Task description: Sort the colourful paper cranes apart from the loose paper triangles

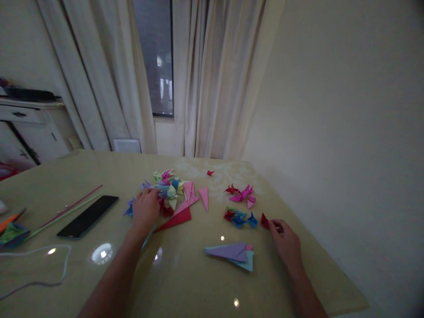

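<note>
My left hand [145,211] rests with curled fingers on a heap of small folded paper pieces [167,190] in many colours, touching its near left side; what the fingers hold is hidden. My right hand [285,240] lies on the table with fingers pinched beside a small red folded piece [264,221]. Between the hands lie a red paper triangle [175,219], pink triangles [195,194], and a purple and teal folded sheet [233,254]. Small clusters of red, pink [241,193] and blue [240,217] folded pieces sit ahead of the right hand.
A black phone [88,216] lies at the left, with thin pink and green sticks [69,207] beside it. A white cable [39,265] curls at the near left. The glossy table [185,282] ends at a wall on the right; curtains and a window stand behind.
</note>
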Demonstrator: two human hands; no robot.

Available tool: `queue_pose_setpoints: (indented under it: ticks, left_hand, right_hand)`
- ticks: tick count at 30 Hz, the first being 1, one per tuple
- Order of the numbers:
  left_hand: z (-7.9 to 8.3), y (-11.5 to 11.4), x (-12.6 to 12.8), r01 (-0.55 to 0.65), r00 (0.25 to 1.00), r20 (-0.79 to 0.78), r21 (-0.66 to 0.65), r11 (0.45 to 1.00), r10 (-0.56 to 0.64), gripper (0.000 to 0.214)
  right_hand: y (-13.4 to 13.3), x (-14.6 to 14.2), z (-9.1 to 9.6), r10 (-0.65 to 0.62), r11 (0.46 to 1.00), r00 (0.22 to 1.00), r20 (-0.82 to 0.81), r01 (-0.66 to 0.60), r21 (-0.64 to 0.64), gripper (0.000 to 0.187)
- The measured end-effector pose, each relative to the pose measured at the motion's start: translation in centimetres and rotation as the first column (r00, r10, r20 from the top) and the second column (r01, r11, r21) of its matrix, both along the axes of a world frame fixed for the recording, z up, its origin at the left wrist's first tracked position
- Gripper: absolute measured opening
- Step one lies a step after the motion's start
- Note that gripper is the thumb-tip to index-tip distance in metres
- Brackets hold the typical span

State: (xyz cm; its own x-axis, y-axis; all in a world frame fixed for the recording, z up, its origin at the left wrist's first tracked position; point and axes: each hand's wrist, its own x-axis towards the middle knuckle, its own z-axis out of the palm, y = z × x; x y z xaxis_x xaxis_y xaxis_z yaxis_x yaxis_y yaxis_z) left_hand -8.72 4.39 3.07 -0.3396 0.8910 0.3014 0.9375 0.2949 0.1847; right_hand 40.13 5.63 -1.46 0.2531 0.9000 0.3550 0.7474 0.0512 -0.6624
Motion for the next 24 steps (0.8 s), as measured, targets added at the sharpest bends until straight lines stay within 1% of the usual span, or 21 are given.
queue_pose_setpoints:
  ticks: [1, 3, 5, 9, 12, 15, 18, 19, 21, 22, 23, 24]
  left_hand:
    - [0.0, 0.3, -1.4, -0.032, 0.999, 0.027, -0.031, 0.999, 0.032, 0.046]
    - [0.2, 1.1, -3.5, -0.059, 0.997, 0.054, -0.064, 0.996, 0.062, 0.047]
    - [0.5, 2.2, -4.7, -0.053, 0.996, 0.061, -0.077, 0.996, 0.058, 0.048]
    - [1.0, 4.3, -5.4, -0.001, 0.998, 0.066, -0.106, 0.994, 0.008, 0.046]
    - [1.0, 5.3, -5.4, 0.05, 0.997, 0.062, -0.115, 0.992, -0.043, 0.038]
    - [1.2, 5.7, -5.6, 0.09, 0.995, 0.056, -0.088, 0.992, -0.085, 0.037]
    - [1.9, 5.7, -6.2, 0.117, 0.992, 0.044, -0.029, 0.993, -0.115, 0.04]
    - [2.3, 5.6, -6.3, 0.125, 0.991, 0.038, 0.015, 0.992, -0.126, 0.041]
    - [3.1, 5.1, -6.0, 0.157, 0.983, 0.069, 0.153, 0.976, -0.169, 0.039]
    - [3.4, 4.8, -5.6, 0.181, 0.969, 0.125, 0.228, 0.957, -0.213, 0.038]
    - [3.7, 4.4, -4.8, 0.21, 0.938, 0.208, 0.293, 0.933, -0.277, 0.037]
    - [3.9, 3.9, -3.7, 0.244, 0.883, 0.308, 0.341, 0.908, -0.354, 0.037]
  right_hand:
    - [0.0, -0.2, 0.0, -0.012, 1.0, 1.0, -0.006, 0.012, 0.014, 0.047]
    - [-0.1, -0.6, 0.2, -0.022, 0.999, 1.0, 0.003, 0.022, 0.04, 0.048]
    - [-0.1, -0.9, 0.4, 0.003, 0.997, 1.0, 0.02, -0.004, 0.072, 0.048]
    - [-0.1, -1.2, 0.5, 0.049, 0.99, 0.998, 0.036, -0.053, 0.127, 0.048]
    - [0.0, -1.2, 0.3, 0.03, 0.987, 0.999, 0.023, -0.033, 0.16, 0.056]
    - [0.0, -1.1, 0.1, 0.014, 0.985, 1.0, 0.007, -0.015, 0.173, 0.064]
    - [0.0, -1.1, 0.0, 0.023, 0.983, 1.0, 0.011, -0.024, 0.182, 0.068]
    - [0.0, -1.1, 0.0, 0.023, 0.98, 1.0, 0.014, -0.026, 0.198, 0.069]
    - [-0.1, -1.3, 0.3, 0.009, 0.97, 1.0, 0.019, -0.013, 0.241, 0.07]
    - [-0.2, -1.5, 0.6, -0.003, 0.964, 1.0, 0.016, -0.002, 0.267, 0.07]
    - [-0.4, -1.9, 1.0, -0.007, 0.956, 1.0, 0.01, 0.004, 0.294, 0.069]
    - [-0.7, -2.5, 1.4, 0.007, 0.948, 1.0, 0.003, -0.007, 0.319, 0.066]
